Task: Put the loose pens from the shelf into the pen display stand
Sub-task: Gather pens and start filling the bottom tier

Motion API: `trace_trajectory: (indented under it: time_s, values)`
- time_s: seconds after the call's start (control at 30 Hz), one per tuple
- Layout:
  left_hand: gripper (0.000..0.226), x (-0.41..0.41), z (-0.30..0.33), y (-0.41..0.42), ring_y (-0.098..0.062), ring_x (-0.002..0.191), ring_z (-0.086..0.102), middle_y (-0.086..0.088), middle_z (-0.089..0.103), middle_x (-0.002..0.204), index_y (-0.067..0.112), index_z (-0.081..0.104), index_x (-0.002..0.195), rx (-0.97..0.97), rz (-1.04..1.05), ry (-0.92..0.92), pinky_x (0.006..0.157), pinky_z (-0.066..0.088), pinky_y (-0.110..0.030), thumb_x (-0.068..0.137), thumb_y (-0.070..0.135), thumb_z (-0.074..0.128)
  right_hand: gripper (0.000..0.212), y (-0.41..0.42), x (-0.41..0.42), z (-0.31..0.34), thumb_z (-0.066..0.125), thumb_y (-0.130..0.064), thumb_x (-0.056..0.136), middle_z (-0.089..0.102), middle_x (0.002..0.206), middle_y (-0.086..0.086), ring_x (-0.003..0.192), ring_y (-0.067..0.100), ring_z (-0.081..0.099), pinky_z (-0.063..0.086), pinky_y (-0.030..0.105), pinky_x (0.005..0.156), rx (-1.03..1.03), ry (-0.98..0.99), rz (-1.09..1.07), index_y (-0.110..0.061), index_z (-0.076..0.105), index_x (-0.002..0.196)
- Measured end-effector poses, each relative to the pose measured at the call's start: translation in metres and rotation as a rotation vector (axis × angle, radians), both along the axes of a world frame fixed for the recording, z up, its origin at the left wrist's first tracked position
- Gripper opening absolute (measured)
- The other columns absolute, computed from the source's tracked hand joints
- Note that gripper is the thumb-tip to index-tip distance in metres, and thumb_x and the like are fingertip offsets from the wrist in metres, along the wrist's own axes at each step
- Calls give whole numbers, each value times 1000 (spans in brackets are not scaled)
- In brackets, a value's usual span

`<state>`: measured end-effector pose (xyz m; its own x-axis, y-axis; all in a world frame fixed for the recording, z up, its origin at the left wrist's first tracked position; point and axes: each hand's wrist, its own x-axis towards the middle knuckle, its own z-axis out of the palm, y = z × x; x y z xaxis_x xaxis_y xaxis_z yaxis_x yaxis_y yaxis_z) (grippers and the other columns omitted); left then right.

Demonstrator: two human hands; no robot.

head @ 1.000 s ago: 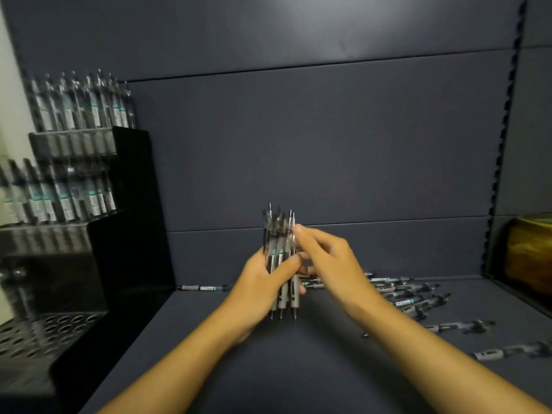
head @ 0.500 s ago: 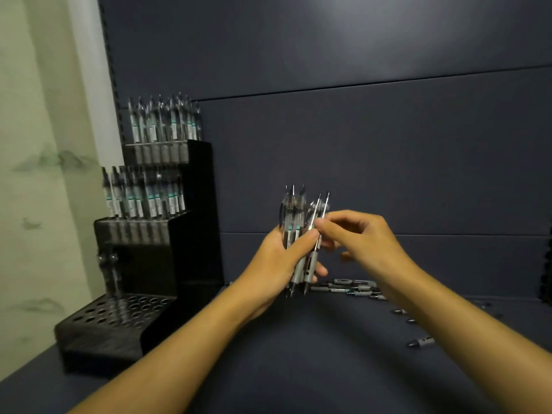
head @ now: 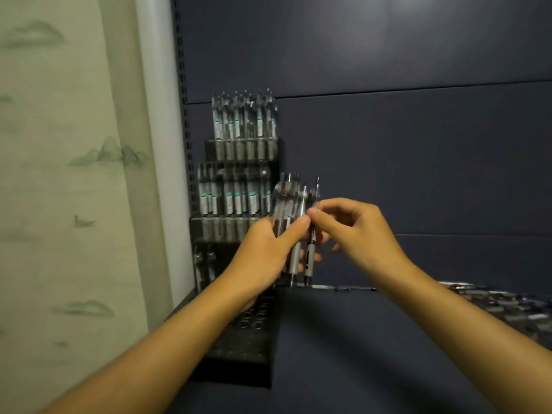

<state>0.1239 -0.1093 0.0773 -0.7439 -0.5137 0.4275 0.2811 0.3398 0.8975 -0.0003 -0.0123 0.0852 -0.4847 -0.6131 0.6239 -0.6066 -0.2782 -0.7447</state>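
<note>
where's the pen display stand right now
In the head view the pen display stand sits at the shelf's left end against the back panel, just behind the left hand holding a bundle of pens.

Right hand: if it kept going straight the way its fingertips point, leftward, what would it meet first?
The single pen the right hand pinches, then the pen bundle in the left hand; depth looks matched.

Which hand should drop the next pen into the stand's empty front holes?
Probably the right hand: it already pinches a single pen, while the left hand grips the bundle of pens beside the display stand.
</note>
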Motion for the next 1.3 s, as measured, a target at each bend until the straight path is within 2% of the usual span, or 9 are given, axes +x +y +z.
trace_trajectory:
  time_s: [0.1, 0.17, 0.27, 0.37, 0.5, 0.63, 0.93, 1.1, 1.3]
  values:
    - [27, 38, -1, -31, -23, 85, 76, -4, 78, 97, 10, 66, 112, 32, 14, 2, 74, 62, -34, 99, 30, 53, 5, -28, 33, -2, 67, -31, 92, 75, 83, 4, 74, 12, 73, 54, 25, 58, -6, 8, -5, -28, 71, 92]
    - [28, 57, -6, -48, -23, 88, 75, -4, 77, 103, 12, 65, 117, 48, 26, 39, 76, 62, -35, 98, 29, 53, 4, -43, 54, -3, 65, -30, 93, 76, 85, 2, 75, 12, 74, 57, 28, 60, -13, -9, -8, -30, 69, 91]
    - [30, 78, -15, -71, -23, 89, 75, -1, 75, 108, 14, 61, 123, 90, 48, 84, 76, 62, -35, 99, 30, 52, 4, -58, 75, -1, 62, -28, 96, 75, 84, -1, 71, 13, 74, 58, 29, 59, -54, -65, -40, -28, 66, 94]
    - [30, 98, -19, -91, -22, 84, 75, 0, 76, 103, 12, 61, 120, 153, 85, 109, 69, 62, -31, 98, 31, 52, 7, -66, 84, 5, 62, -28, 96, 75, 86, 2, 69, 17, 74, 59, 28, 59, -70, -50, -92, -23, 65, 100]
    - [24, 117, -28, -110, -18, 72, 74, -3, 77, 94, 12, 65, 106, 253, 144, 133, 57, 58, -24, 95, 31, 57, 4, -78, 91, -4, 64, -25, 96, 74, 86, 5, 69, 19, 74, 63, 33, 68, 25, -27, -104, -21, 66, 95]
    - [29, 125, -40, -118, -17, 71, 73, -3, 77, 92, 9, 65, 108, 325, 131, 116, 54, 55, -22, 93, 34, 58, 11, -91, 91, -26, 62, -25, 97, 75, 85, 2, 67, 12, 73, 63, 34, 69, 126, 49, -148, -15, 68, 96]
    - [35, 124, -52, -116, -16, 73, 71, 0, 76, 90, 12, 66, 110, 308, 84, 90, 58, 56, -21, 87, 38, 59, 9, -95, 90, -49, 65, -28, 95, 74, 83, -3, 68, 8, 72, 62, 32, 71, 170, 87, -181, -20, 68, 99]
    - [41, 121, -57, -113, -20, 77, 72, -2, 75, 95, 13, 67, 108, 263, 43, 78, 67, 58, -28, 79, 41, 62, 13, -99, 92, -58, 71, -30, 90, 73, 83, -3, 65, 9, 72, 62, 31, 69, 226, 89, -191, -20, 69, 97]
    - [40, 120, -56, -111, -18, 74, 71, 0, 71, 80, 9, 68, 106, 260, 14, 86, 68, 60, -28, 79, 38, 64, 22, -99, 91, -57, 75, -39, 85, 71, 71, -2, 58, 4, 70, 61, 31, 67, 325, 204, -283, -21, 63, 84]
